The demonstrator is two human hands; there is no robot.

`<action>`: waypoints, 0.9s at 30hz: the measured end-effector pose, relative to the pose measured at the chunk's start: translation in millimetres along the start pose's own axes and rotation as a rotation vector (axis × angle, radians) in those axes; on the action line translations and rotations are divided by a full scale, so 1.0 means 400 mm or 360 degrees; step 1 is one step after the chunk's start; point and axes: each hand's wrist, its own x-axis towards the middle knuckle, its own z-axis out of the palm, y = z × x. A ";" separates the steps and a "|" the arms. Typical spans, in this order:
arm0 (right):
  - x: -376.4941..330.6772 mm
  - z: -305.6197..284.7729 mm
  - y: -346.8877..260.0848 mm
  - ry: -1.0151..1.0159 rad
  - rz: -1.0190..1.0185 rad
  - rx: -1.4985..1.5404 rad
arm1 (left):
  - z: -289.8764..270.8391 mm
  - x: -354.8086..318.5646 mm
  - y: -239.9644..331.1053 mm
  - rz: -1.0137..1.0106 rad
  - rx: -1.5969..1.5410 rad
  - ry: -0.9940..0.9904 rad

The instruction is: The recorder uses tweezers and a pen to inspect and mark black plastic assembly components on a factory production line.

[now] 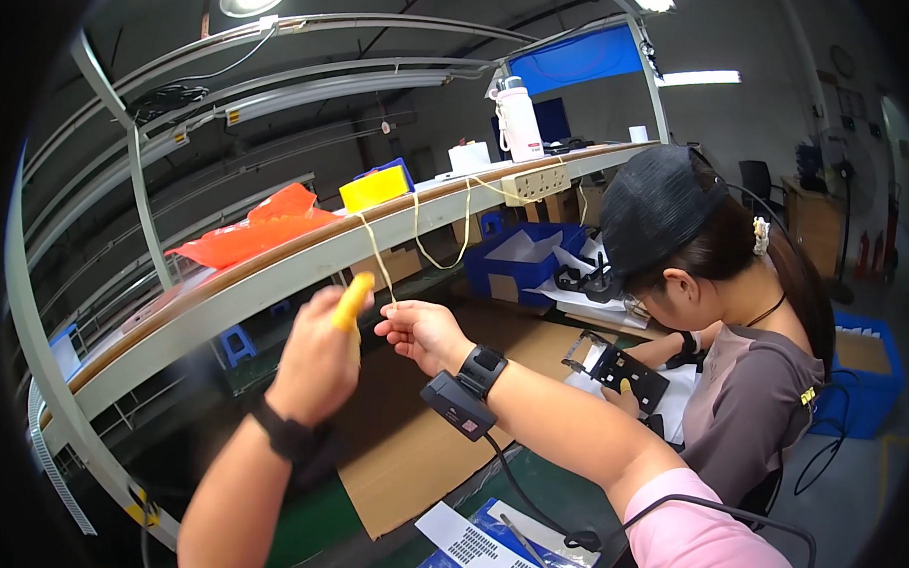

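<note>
My right hand [425, 335] is raised in front of the shelf, thumb and forefinger pinched on the lower end of a thin cream cord [376, 243]. The cord drops to it from the shelf's front edge. Close by on the left is my left hand [317, 357], smeared by motion. Along its fingers shows something yellow and finger-shaped [352, 302]; I cannot tell whether this is a finger cover or a held thing. A black band circles each wrist, and a black box-shaped device [457, 405] with a cable sits by the right one.
A co-worker [733, 324] in a dark cap sits at the right, handling a black plate [626, 377]. Cardboard [418, 463] lies on the green bench below my hands. The shelf carries a yellow box [376, 189], an orange bag [266, 225], a bottle [518, 121] and a power strip [535, 183].
</note>
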 end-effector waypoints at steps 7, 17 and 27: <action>0.022 -0.026 -0.011 -0.0033 0.0104 0.0233 | 0.005 0.152 -0.112 0.0193 0.0719 -0.0143; 0.035 -0.064 0.009 -0.0056 0.0038 0.0191 | 0.037 0.157 -0.109 0.0170 0.0785 -0.0045; 0.041 -0.066 0.022 -0.0009 0.0039 0.0162 | 0.072 0.146 -0.108 0.0297 0.0948 -0.0211</action>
